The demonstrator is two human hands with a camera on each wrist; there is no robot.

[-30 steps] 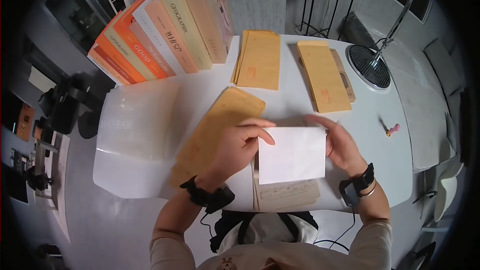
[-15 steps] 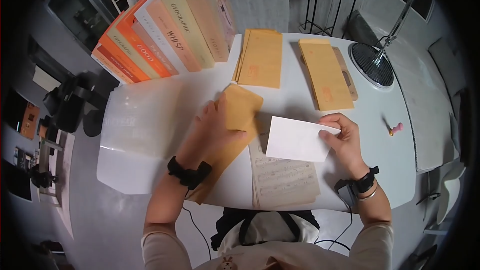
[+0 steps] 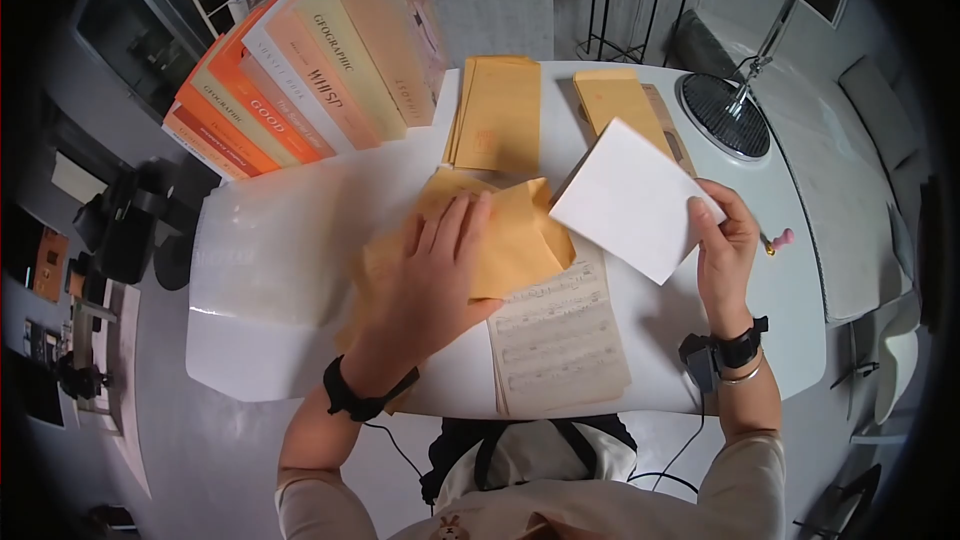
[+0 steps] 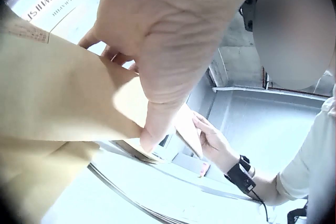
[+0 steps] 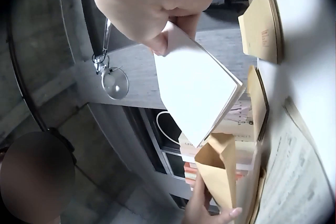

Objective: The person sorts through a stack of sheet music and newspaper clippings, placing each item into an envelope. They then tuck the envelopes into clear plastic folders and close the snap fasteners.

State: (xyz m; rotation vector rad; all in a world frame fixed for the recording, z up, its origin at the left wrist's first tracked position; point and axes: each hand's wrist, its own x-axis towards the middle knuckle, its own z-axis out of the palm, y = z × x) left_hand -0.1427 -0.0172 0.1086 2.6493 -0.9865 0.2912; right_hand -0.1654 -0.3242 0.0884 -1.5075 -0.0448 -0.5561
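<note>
My left hand (image 3: 435, 265) grips a brown kraft envelope (image 3: 520, 245), thumb on its near side and fingers across it. The envelope's mouth gapes in the right wrist view, facing a folded white paper (image 5: 197, 85). Between thumb and fingers, my right hand (image 3: 728, 245) pinches that paper by its right corner, tilted above the table. The paper's left corner hangs close to the envelope's opening. Beneath and behind the held envelope lies more kraft paper (image 3: 450, 183). Sheets of printed music (image 3: 560, 345) lie on the table below both hands.
Two piles of kraft envelopes, a left pile (image 3: 505, 120) and a right pile (image 3: 620, 100), lie at the back. Books (image 3: 320, 70) stand at the back left, above a clear plastic sleeve (image 3: 265, 250). A lamp base (image 3: 725, 120) and a small pink-handled item (image 3: 783, 239) are at the right.
My left hand has let go of the white paper, moved left and lifted a kraft envelope. My right hand keeps the paper, now raised and turned, uncovering more of the sheet music.
</note>
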